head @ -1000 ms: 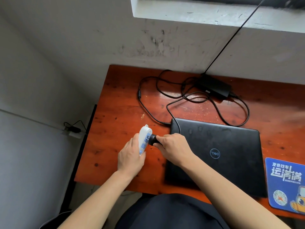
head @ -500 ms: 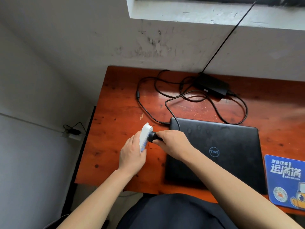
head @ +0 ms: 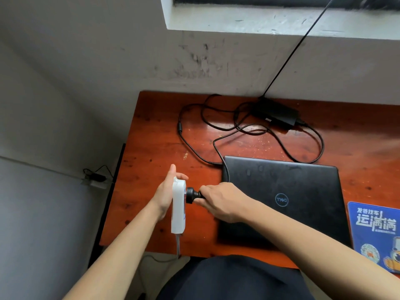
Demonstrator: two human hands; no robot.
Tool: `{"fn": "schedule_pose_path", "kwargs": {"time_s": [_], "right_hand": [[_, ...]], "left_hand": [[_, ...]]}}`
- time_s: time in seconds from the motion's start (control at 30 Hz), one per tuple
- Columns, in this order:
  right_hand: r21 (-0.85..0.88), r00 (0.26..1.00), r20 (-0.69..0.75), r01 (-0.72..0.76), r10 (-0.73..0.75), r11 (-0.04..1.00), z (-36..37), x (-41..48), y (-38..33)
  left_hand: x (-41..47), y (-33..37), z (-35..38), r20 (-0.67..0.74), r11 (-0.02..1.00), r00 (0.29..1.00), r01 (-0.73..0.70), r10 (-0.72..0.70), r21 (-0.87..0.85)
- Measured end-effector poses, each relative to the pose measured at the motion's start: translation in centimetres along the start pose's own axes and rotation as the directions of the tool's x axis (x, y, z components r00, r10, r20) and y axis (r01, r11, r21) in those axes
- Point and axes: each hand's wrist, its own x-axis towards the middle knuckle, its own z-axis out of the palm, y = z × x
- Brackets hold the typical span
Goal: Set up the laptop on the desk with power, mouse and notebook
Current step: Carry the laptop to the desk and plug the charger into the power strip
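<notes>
Desk point(head: 151, 131) by Dell laptop point(head: 303, 187): right hand point(head: 223, 202) pinches plug point(head: 192, 194), left hand point(head: 165, 193) seemingly grips strip point(head: 178, 213).

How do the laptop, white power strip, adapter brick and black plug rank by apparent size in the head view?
1. laptop
2. white power strip and adapter brick: similar; the strip is held nearer the camera, so unranked.
3. black plug, partly hidden by the right hand.
</notes>
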Motion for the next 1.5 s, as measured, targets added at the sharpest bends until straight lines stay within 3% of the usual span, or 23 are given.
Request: {"fn": "schedule_pose_path", "kwargs": {"time_s": [0.13, 0.3, 0.5, 0.8, 0.97, 1.1, 1.23, 1.3, 1.4, 1.5], "right_hand": [[-0.093, 0.992, -0.096, 0.069, -0.078, 0.993, -0.7, 0.0, -0.6], [-0.190, 0.964, -0.189, 0.150, -0.186, 0.970, -1.9, -0.4, -0.5], [-0.298, 0.959, -0.211, 0.122, -0.190, 0.947, -3.1, 0.9, -1.0], [-0.224, 0.960, -0.232, 0.104, -0.157, 0.969, -2.4, 1.2, -0.2], [-0.136, 0.964, -0.266, -0.022, -0.015, 0.990, -0.9, 0.9, 1.0], [-0.055, 0.958, -0.236, -0.180, 0.163, 0.982, -0.5, 2.0, 1.9], [-0.068, 0.957, -0.224, -0.203, 0.183, 0.977, -0.6, 2.9, 2.1], [-0.107, 0.960, -0.238, -0.175, 0.146, 0.979, -0.9, 3.2, 2.4], [-0.138, 0.948, -0.310, -0.123, 0.075, 0.983, -1.3, 3.1, 3.7], [-0.213, 0.950, -0.274, -0.214, 0.152, 0.953, -1.2, 2.4, 5.2]], "left_hand": [[0.7, 1.7, 0.1, 0.128, 0.981, 0.990, 0.076, -0.053, -0.176], [0.8, 3.7, 0.4, 0.276, 0.981, 0.955, 0.145, -0.104, -0.130], [0.9, 5.9, 0.3, 0.266, 0.978, 0.952, 0.186, -0.155, -0.096], [1.1, 5.0, 0.4, 0.147, 0.991, 0.982, 0.129, -0.121, -0.043], [1.1, 3.4, 1.3, -0.009, 0.991, 0.998, 0.071, -0.070, 0.113], [0.7, 0.2, 1.6, -0.035, 0.977, 0.997, 0.068, -0.062, 0.202], [0.5, -1.6, 1.5, -0.068, 0.953, 0.996, -0.032, 0.055, 0.302], [0.7, -1.7, 1.5, -0.089, 0.952, 0.993, -0.041, 0.071, 0.302], [2.1, -1.6, 1.3, -0.237, 0.969, 0.971, 0.039, 0.020, 0.242], [4.6, -0.9, 0.9, -0.367, 0.988, 0.928, 0.106, -0.060, 0.108]]}}
